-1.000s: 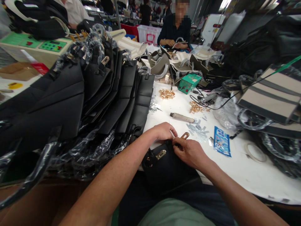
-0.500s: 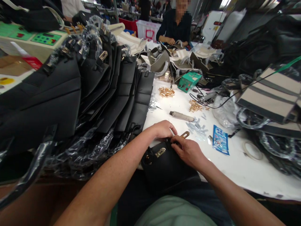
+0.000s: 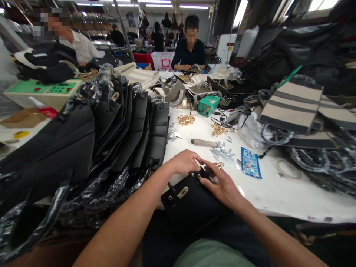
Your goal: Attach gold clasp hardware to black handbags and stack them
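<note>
On my lap, against the table edge, rests a black handbag [image 3: 191,205] with gold-coloured fittings. My left hand [image 3: 187,162] curls over its far top edge, fingers bent down onto it, the fingertips partly hidden. From the right, my right hand [image 3: 224,184] grips the same edge, thumb beside a small gold fitting [image 3: 199,177] and index finger stretched along the top. A gold slotted plate [image 3: 220,165] sticks out past the right fingers. Another slotted plate [image 3: 183,192] lies on the bag's left part, below my left wrist.
Stacked black bag pieces [image 3: 125,126] with plastic-wrapped handles crowd the left. On the white table [image 3: 272,196] are gold fittings [image 3: 186,119], metal strips [image 3: 224,152], a wrapped rod [image 3: 204,142], a blue packet [image 3: 250,163] and a green box [image 3: 208,105]. Striped bags [image 3: 292,105] stand right. A co-worker [image 3: 189,52] sits opposite.
The view has tilted upward and shifted. My right thumb and index finger are further apart, baring a small gold fitting between them. My left hand stays at the bag's top edge.
</note>
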`<state>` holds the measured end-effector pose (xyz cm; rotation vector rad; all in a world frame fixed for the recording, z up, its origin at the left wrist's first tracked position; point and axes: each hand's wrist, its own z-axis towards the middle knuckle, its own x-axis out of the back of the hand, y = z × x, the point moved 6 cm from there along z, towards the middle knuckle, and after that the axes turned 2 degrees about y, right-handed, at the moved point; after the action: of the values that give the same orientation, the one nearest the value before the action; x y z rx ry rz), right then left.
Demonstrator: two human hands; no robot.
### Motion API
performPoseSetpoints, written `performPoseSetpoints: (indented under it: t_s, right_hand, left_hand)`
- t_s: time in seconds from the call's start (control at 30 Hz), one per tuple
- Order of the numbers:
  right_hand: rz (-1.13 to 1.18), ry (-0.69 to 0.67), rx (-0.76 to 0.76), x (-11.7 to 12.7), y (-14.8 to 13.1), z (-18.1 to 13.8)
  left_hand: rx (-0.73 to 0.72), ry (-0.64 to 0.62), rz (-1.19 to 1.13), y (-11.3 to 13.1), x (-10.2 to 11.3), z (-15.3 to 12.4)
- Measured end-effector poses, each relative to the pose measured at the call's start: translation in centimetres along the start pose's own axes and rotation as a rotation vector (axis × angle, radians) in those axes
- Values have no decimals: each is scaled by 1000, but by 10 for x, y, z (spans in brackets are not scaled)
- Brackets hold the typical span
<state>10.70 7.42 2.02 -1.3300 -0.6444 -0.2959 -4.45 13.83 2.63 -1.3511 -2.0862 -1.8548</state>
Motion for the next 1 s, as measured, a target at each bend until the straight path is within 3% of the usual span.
performPoseSetpoints:
  t_s: [0.17, 0.3, 0.37, 0.43, 0.5, 0.53, 0.57, 0.63, 0.7, 0.83, 0.93, 1.0]
  right_hand:
    - [142, 41, -139, 4, -2, -10]
    - [260, 152, -82, 11, -3, -18]
    - [325, 204, -64, 17, 2, -21]
    - [369, 274, -89, 26, 13, -23]
    - [391, 355, -129, 38, 25, -22]
    - [397, 391, -150, 44, 31, -22]
    - [404, 418, -172, 48, 35, -21]
    - [426, 442, -216, 54, 42, -19]
    - [465, 434, -237, 54, 44, -16]
    - [542, 401, -213, 48, 47, -11]
    - [528, 358, -183, 55, 54, -4]
    - [466, 221, -192, 63, 61, 5]
  left_hand:
    - [16, 71, 201, 37, 1, -11]
    - [-63, 254, 431, 76, 3, -28]
    - [-172, 452, 451, 91, 6, -46]
    - [-256, 758, 392, 92, 13, -74]
    - [-211, 1025, 245, 70, 14, -101]
    - [-129, 1093, 108, 50, 11, -110]
    - [-58, 1090, -72, 29, 3, -113]
    - [54, 970, -445, -9, -21, -107]
    - [131, 811, -721, -29, -48, -93]
    - [263, 583, -1020, -30, -76, -65]
    - [299, 564, -1067, -22, -68, -52]
    - [298, 543, -1041, -20, -59, -44]
